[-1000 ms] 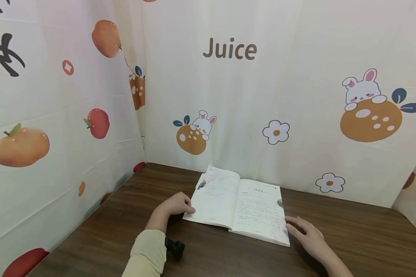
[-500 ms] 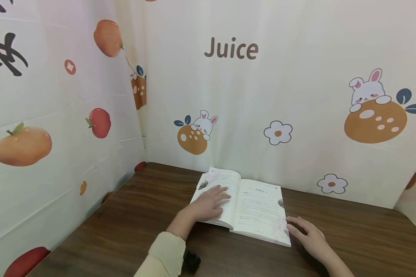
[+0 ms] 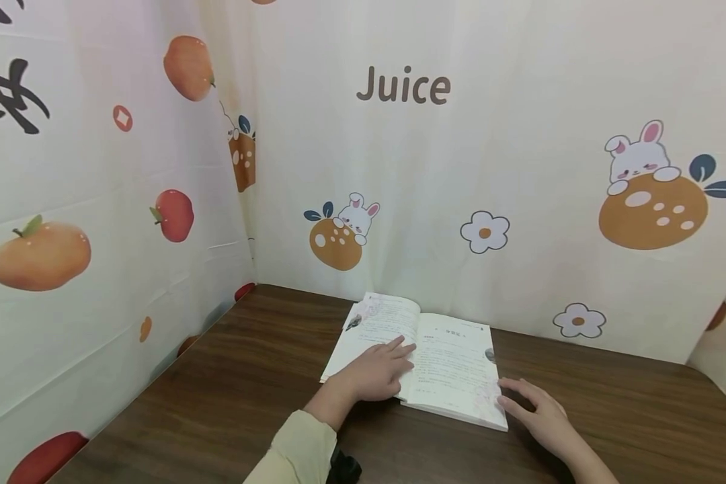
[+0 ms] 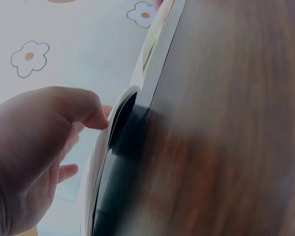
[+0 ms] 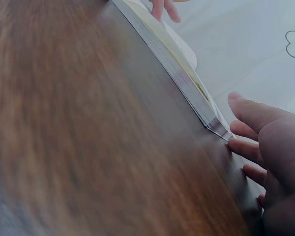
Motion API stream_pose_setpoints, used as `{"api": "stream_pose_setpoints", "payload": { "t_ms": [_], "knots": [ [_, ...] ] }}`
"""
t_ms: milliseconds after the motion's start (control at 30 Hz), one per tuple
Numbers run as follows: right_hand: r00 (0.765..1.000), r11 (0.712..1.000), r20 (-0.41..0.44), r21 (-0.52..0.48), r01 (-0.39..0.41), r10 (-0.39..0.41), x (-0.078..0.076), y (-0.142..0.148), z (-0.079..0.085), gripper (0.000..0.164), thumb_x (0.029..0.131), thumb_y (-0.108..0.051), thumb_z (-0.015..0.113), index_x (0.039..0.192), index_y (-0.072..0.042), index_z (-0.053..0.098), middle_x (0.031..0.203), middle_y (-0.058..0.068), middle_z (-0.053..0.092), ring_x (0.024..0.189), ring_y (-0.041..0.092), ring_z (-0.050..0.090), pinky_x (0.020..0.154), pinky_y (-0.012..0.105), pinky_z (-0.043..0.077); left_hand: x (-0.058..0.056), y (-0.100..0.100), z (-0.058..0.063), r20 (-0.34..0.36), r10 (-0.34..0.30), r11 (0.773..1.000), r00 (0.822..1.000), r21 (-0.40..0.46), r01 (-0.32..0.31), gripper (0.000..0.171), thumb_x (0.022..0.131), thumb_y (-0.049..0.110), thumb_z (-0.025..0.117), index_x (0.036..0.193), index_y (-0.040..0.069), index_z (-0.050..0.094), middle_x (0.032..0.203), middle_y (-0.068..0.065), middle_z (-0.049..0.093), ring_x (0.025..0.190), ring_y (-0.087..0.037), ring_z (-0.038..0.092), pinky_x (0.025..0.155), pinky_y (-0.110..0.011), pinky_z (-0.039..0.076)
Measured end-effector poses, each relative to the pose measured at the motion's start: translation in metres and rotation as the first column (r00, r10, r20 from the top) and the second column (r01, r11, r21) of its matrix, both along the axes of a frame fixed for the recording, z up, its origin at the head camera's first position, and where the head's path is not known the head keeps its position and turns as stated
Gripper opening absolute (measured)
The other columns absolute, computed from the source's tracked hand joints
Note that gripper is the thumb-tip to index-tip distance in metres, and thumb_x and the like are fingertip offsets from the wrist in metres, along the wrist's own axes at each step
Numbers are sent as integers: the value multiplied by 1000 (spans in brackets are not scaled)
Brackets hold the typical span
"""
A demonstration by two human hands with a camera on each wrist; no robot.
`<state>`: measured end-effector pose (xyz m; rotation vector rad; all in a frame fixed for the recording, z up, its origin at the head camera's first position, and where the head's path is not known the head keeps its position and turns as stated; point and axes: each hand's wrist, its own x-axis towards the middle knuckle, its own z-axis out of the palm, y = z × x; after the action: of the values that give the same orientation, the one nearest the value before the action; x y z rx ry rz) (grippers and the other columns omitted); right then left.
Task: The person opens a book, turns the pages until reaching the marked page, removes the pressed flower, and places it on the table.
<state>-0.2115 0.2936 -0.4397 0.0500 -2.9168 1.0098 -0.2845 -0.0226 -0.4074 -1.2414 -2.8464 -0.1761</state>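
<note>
An open book (image 3: pixel 454 370) with printed white pages lies on the brown table, near the back wall. My left hand (image 3: pixel 375 371) rests on its left page beside the centre fold, fingers spread and pointing to the right. In the left wrist view the left thumb (image 4: pixel 91 110) is at the curved page edge near the spine. My right hand (image 3: pixel 538 413) lies at the book's lower right side, fingers relaxed. The right wrist view shows those fingers (image 5: pixel 246 147) right at the book's corner, with the thumb raised above the page edge.
The wooden table (image 3: pixel 218 383) meets a white printed curtain (image 3: pixel 423 168) behind the book and another along the left. A small black device (image 3: pixel 343 467) sits at the left wrist, by the rolled sleeve (image 3: pixel 299 444).
My left hand has moved right from the left page's outer lower corner, across the page to the centre fold, its fingers spreading from a pinch. The right hand has stayed in place.
</note>
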Motion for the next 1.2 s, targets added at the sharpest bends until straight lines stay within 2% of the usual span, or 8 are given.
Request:
{"api": "stream_pose_setpoints", "payload": {
  "t_ms": [200,400,567,667,833,933,1033,1200],
  "knots": [
    [999,1000,-32,2,-7,7,1,0,-1,53,87,-47,59,126,-11,57,135,26,43,128,49,25,88,70,16,1,5,-6,28,-4,1000,1000,-13,4,46,88,13,45,133,21,51,147,8,31,138,-11,17,108,-33,22],
    [1000,1000,-29,12,-10,11,1,0,-1,54,86,-47,59,126,-11,57,135,25,43,128,49,26,89,70,16,5,6,-6,109,30,999,994,22,-32,43,92,18,42,133,21,51,145,3,35,135,-15,27,106,-30,25],
    [1000,1000,-27,15,-10,10,2,0,0,55,85,-47,61,126,-12,57,136,24,42,128,48,26,89,70,17,8,15,-8,159,57,997,986,41,-65,41,96,42,39,133,31,51,143,-2,37,132,-19,32,103,-35,30],
    [1000,1000,-24,14,-17,17,3,1,0,55,84,-47,62,127,-13,56,136,24,42,128,47,26,90,69,18,10,23,-8,153,91,995,984,21,-95,46,92,57,39,130,37,53,141,-5,38,129,-21,34,102,-38,31],
    [998,998,24,-2,-64,64,3,6,0,60,82,-44,65,132,-13,51,140,26,35,129,50,20,90,70,16,14,31,-6,141,154,988,978,-5,-155,47,87,62,45,125,39,56,138,-6,40,126,-22,37,100,-43,33],
    [993,993,-3,-28,-118,118,2,10,0,60,80,-39,69,130,-11,51,138,26,38,129,52,19,91,70,14,15,32,-6,138,167,986,976,-7,-167,50,82,65,49,124,40,57,136,-6,41,124,-23,38,99,-44,34],
    [987,988,-66,-34,-152,149,3,10,-2,58,77,-36,73,125,-10,56,134,24,44,128,52,21,94,68,13,16,32,-6,133,174,985,976,-4,-175,55,77,70,51,123,41,57,135,-6,41,122,-24,39,97,-45,35],
    [983,993,-140,12,-121,121,4,5,-2,53,74,-37,75,118,-10,61,129,22,51,125,50,29,92,66,19,18,35,-6,99,185,983,978,-2,-185,63,70,75,54,123,41,57,131,-6,42,120,-25,39,95,-46,35]
  ]
}}
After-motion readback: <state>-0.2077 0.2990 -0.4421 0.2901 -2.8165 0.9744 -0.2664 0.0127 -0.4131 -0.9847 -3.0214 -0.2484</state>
